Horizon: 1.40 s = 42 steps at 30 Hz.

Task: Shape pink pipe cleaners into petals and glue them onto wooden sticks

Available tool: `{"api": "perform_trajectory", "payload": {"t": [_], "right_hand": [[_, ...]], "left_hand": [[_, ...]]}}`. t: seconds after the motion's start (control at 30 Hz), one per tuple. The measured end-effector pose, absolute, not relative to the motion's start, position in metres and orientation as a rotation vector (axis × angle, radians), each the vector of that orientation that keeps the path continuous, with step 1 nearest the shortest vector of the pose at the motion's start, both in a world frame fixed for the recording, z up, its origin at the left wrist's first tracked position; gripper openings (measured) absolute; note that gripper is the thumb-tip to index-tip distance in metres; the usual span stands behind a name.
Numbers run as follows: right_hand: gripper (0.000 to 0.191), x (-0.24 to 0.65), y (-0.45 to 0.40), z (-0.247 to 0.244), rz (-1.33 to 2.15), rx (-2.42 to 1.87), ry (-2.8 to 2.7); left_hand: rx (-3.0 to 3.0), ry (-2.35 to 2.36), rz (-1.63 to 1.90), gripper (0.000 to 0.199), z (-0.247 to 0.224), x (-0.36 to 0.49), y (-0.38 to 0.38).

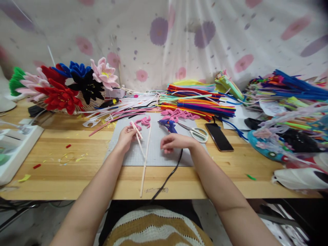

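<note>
My left hand (126, 138) is closed on a pale, cream-coloured pipe cleaner (140, 146), bent so that one leg points down over the mat. A second long pale pipe cleaner (146, 153) lies beside it and runs past the mat's front edge. Loosely curled, my right hand (170, 141) hovers over the mat with nothing visible in it. Just beyond its fingers is a blue hot glue gun (167, 125), its black cord (171, 174) trailing to the table's front edge. Pink fuzzy pieces (145, 121) lie behind my left hand on the grey cutting mat (125, 157).
Scissors (198, 133) and a phone (219, 137) lie right of the glue gun. Bundles of coloured pipe cleaners (197, 106) line the back. Fuzzy flowers (61, 95) stand back left, above a white power strip (19, 153). Assorted craft supplies (284, 136) crowd the right.
</note>
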State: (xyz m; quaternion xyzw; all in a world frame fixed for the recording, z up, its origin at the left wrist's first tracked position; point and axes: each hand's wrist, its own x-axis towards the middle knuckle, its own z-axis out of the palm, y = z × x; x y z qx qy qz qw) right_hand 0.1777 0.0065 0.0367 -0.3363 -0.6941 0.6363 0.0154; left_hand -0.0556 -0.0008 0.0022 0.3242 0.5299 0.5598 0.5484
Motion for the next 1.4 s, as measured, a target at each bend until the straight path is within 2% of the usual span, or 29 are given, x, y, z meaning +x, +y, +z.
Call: {"api": "perform_trajectory", "payload": {"t": [0.1, 0.2, 0.27, 0.33, 0.4, 0.53, 0.63, 0.73, 0.87, 1.1, 1.3, 1.4], "right_hand": [[0.028, 0.218, 0.008, 0.044, 1.847, -1.266, -2.32], [0.032, 0.244, 0.013, 0.045, 1.447, -1.514, -2.314], [0.041, 0.246, 0.016, 0.041, 1.066, -1.68, -2.194], [0.05, 0.237, 0.019, 0.033, 0.832, -1.703, -2.119], [0.051, 0.22, 0.023, 0.021, 0.787, -1.625, -2.109], [0.037, 0.191, 0.029, -0.002, 0.743, -1.646, -1.93], [0.033, 0.181, 0.031, -0.008, 0.854, -1.599, -1.688], [0.038, 0.177, 0.026, -0.001, 1.116, -1.386, -1.44], [0.036, 0.166, 0.019, 0.015, 1.355, -1.149, -1.353], [0.037, 0.117, 0.018, 0.018, 1.58, -0.998, -1.156], [0.057, 0.09, 0.012, 0.016, 1.76, -1.128, -1.25], [0.058, 0.093, 0.013, 0.015, 1.735, -1.172, -1.36]], "left_hand": [[0.909, 1.288, 1.442, 0.061, -0.007, -0.062, 0.002], [1.074, 1.305, 1.462, 0.067, -0.016, -0.068, 0.007], [1.146, 1.318, 1.441, 0.062, -0.019, -0.072, 0.01], [1.25, 1.383, 1.414, 0.052, -0.021, -0.077, 0.012], [1.365, 1.459, 1.399, 0.041, -0.021, -0.083, 0.012], [1.317, 1.455, 1.51, 0.027, -0.017, -0.09, 0.009], [1.17, 1.365, 1.582, 0.029, -0.015, -0.089, 0.007], [1.104, 1.339, 1.552, 0.039, -0.013, -0.085, 0.006], [1.09, 1.372, 1.492, 0.044, -0.012, -0.081, 0.006], [1.193, 1.417, 1.454, 0.026, -0.016, -0.074, 0.002], [1.306, 1.535, 1.406, 0.026, -0.014, -0.071, -0.003], [1.415, 1.685, 1.44, 0.023, -0.013, -0.077, -0.002]]}}
